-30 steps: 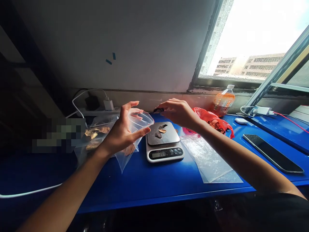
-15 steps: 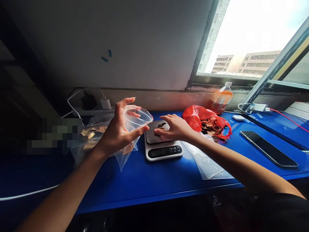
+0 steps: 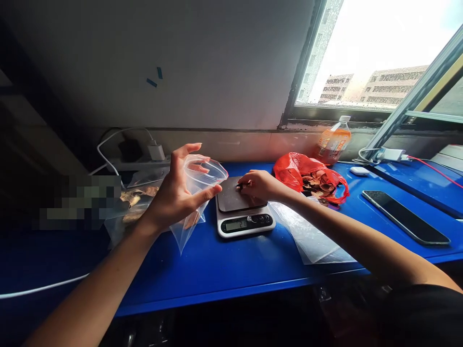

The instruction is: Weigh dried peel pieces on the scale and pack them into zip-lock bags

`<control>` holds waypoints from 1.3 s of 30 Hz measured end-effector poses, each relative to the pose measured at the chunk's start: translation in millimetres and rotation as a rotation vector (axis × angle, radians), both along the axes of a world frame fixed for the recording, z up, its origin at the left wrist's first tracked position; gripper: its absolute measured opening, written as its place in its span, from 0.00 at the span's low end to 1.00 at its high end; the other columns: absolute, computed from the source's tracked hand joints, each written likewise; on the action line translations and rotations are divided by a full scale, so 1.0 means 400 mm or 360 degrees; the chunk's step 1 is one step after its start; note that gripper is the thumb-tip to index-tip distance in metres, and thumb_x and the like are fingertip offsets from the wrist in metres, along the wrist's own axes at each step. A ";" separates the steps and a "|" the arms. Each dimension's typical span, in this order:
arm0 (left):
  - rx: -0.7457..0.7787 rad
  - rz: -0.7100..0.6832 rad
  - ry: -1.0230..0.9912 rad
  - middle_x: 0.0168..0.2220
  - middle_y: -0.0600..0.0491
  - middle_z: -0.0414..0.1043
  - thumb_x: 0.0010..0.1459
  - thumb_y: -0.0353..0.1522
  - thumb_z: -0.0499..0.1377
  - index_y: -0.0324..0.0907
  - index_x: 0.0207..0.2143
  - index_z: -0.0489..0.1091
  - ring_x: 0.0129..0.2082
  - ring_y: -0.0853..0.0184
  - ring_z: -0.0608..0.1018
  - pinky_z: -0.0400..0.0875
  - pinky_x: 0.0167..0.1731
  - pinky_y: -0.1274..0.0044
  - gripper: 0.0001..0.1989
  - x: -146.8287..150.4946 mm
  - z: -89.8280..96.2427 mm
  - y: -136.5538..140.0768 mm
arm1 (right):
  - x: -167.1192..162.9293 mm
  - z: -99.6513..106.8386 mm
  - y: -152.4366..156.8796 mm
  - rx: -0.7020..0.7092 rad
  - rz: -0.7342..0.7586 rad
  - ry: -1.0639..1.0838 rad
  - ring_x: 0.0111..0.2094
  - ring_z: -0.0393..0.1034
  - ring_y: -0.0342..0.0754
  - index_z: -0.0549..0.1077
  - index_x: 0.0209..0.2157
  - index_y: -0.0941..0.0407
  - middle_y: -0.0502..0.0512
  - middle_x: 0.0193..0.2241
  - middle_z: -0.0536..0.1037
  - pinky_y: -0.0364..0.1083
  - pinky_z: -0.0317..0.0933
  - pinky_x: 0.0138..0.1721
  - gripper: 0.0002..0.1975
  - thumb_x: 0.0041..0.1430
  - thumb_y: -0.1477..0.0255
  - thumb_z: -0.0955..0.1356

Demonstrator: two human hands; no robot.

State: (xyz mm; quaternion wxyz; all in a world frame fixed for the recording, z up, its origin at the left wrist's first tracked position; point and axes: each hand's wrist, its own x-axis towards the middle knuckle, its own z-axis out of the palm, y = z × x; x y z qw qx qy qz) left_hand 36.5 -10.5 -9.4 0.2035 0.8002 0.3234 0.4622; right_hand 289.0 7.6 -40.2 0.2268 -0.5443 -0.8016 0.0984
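My left hand (image 3: 178, 195) holds a clear zip bag (image 3: 197, 178) with its mouth spread wide, tilted toward the scale. Some brown pieces show low in or behind this bag. On the blue table stands a small white digital scale (image 3: 231, 232) with a grey metal plate; its display is lit, though the digits are hard to read. My right hand (image 3: 258, 185) is over the plate, fingers closed on dark dried peel pieces (image 3: 243, 185), mostly hidden by the fingers. Right of the scale lies a red plastic bag (image 3: 291, 168), its mouth open on curled brown dried peel (image 3: 318, 185).
Filled clear bags (image 3: 135, 202) lie at left. Flat clear bags (image 3: 318, 241) sit under my right forearm. A phone (image 3: 405, 217), a white earphone case (image 3: 359, 171) and an orange drink bottle (image 3: 334, 142) are at right. A cable (image 3: 47, 286) crosses the left side.
My right hand's fingers have closed around the dark peel on the plate, which was lying there under spread fingers. The scale's display now shows digits. My left hand keeps the bag spread.
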 end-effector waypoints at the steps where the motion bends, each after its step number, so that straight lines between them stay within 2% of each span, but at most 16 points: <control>1: -0.0004 -0.0001 -0.0003 0.55 0.44 0.68 0.47 0.47 0.69 0.50 0.61 0.51 0.49 0.54 0.77 0.76 0.49 0.58 0.44 0.000 0.000 0.000 | -0.001 0.002 0.000 -0.0024 -0.0013 0.0030 0.35 0.74 0.46 0.82 0.41 0.57 0.56 0.36 0.82 0.43 0.64 0.37 0.11 0.56 0.76 0.70; 5: -0.0027 -0.0003 0.0001 0.55 0.42 0.68 0.47 0.49 0.69 0.48 0.61 0.51 0.50 0.52 0.77 0.76 0.48 0.56 0.45 -0.001 0.002 0.002 | -0.001 0.003 0.000 -0.0073 -0.0056 0.0069 0.32 0.74 0.45 0.83 0.36 0.56 0.55 0.33 0.83 0.43 0.63 0.35 0.11 0.54 0.79 0.68; 8: -0.0028 -0.0014 0.0022 0.55 0.42 0.68 0.47 0.49 0.69 0.48 0.61 0.51 0.50 0.51 0.77 0.75 0.49 0.55 0.45 -0.001 0.002 0.000 | 0.007 0.019 -0.004 0.0011 -0.0053 0.0180 0.32 0.74 0.46 0.82 0.33 0.58 0.55 0.31 0.82 0.44 0.63 0.35 0.08 0.53 0.77 0.69; 11: -0.0048 -0.0029 0.0049 0.56 0.42 0.67 0.48 0.49 0.69 0.50 0.62 0.51 0.51 0.50 0.76 0.77 0.46 0.56 0.45 0.000 -0.002 -0.002 | 0.011 0.073 -0.019 0.0163 0.0057 0.0514 0.31 0.73 0.44 0.81 0.33 0.58 0.54 0.30 0.81 0.44 0.64 0.34 0.06 0.52 0.75 0.71; 14: -0.0068 -0.0054 0.0083 0.57 0.42 0.66 0.48 0.48 0.69 0.53 0.62 0.50 0.53 0.48 0.75 0.79 0.41 0.59 0.45 0.003 -0.008 -0.002 | -0.012 0.157 -0.045 0.0255 0.0293 0.0688 0.30 0.71 0.43 0.80 0.34 0.58 0.52 0.30 0.80 0.44 0.64 0.32 0.07 0.51 0.74 0.72; 17: -0.0006 -0.0064 0.0098 0.57 0.44 0.65 0.48 0.49 0.69 0.56 0.62 0.50 0.53 0.47 0.75 0.78 0.44 0.57 0.45 0.004 -0.013 0.000 | -0.069 0.226 -0.064 0.0208 0.0524 0.0471 0.29 0.68 0.41 0.80 0.33 0.59 0.50 0.27 0.77 0.43 0.62 0.33 0.05 0.52 0.74 0.72; 20: 0.0080 -0.0069 0.0107 0.61 0.45 0.61 0.49 0.50 0.68 0.58 0.63 0.48 0.53 0.47 0.75 0.76 0.47 0.55 0.45 0.004 -0.016 0.005 | -0.125 0.248 -0.067 0.0180 0.0645 0.0210 0.29 0.66 0.39 0.81 0.34 0.59 0.50 0.29 0.75 0.42 0.59 0.34 0.06 0.52 0.75 0.74; 23: 0.0200 -0.0044 0.0078 0.64 0.46 0.54 0.50 0.52 0.67 0.59 0.63 0.47 0.57 0.48 0.72 0.75 0.50 0.56 0.44 0.001 -0.018 0.011 | -0.151 0.231 -0.071 0.0243 0.0639 0.0286 0.29 0.62 0.39 0.81 0.35 0.59 0.50 0.27 0.72 0.42 0.56 0.32 0.06 0.57 0.71 0.73; 25: 0.0275 -0.0028 0.0031 0.65 0.45 0.52 0.49 0.53 0.68 0.58 0.63 0.47 0.57 0.48 0.72 0.74 0.49 0.56 0.46 0.000 -0.019 0.014 | -0.154 0.213 -0.091 0.0246 0.0569 0.0472 0.26 0.58 0.39 0.80 0.32 0.60 0.48 0.22 0.67 0.42 0.52 0.29 0.16 0.66 0.63 0.67; 27: 0.0276 -0.0049 -0.0004 0.63 0.43 0.55 0.48 0.52 0.69 0.57 0.64 0.45 0.55 0.49 0.73 0.75 0.48 0.56 0.49 0.001 -0.021 0.015 | -0.149 0.197 -0.121 0.0186 0.0548 0.0576 0.23 0.53 0.38 0.78 0.29 0.61 0.46 0.19 0.63 0.43 0.49 0.26 0.23 0.68 0.59 0.63; 30: 0.0253 -0.0117 -0.0005 0.62 0.43 0.57 0.47 0.50 0.70 0.56 0.64 0.45 0.56 0.48 0.71 0.74 0.49 0.55 0.50 0.008 -0.026 0.011 | -0.133 0.175 -0.161 0.0210 0.0549 0.0523 0.22 0.52 0.37 0.77 0.27 0.61 0.45 0.18 0.62 0.42 0.48 0.26 0.17 0.64 0.62 0.69; 33: 0.0248 -0.0171 0.0004 0.64 0.43 0.55 0.43 0.50 0.72 0.58 0.64 0.46 0.61 0.46 0.66 0.69 0.54 0.52 0.52 0.017 -0.030 0.007 | -0.106 0.145 -0.171 0.0341 0.0408 0.0530 0.23 0.56 0.37 0.76 0.26 0.60 0.47 0.22 0.66 0.41 0.51 0.27 0.12 0.61 0.69 0.71; 36: 0.0026 -0.0170 -0.0077 0.62 0.43 0.59 0.47 0.49 0.70 0.57 0.64 0.46 0.63 0.47 0.64 0.66 0.55 0.50 0.48 0.023 -0.027 0.003 | -0.070 0.102 -0.162 0.0391 0.0285 0.0617 0.24 0.59 0.37 0.74 0.24 0.60 0.49 0.25 0.68 0.41 0.54 0.27 0.13 0.61 0.68 0.70; 39: -0.0367 -0.0082 -0.0342 0.57 0.43 0.67 0.56 0.44 0.64 0.52 0.60 0.55 0.59 0.50 0.71 0.69 0.52 0.54 0.33 0.022 -0.008 0.001 | -0.042 0.058 -0.161 0.0334 0.0195 0.0802 0.27 0.63 0.40 0.75 0.27 0.59 0.51 0.27 0.70 0.42 0.57 0.29 0.14 0.62 0.64 0.69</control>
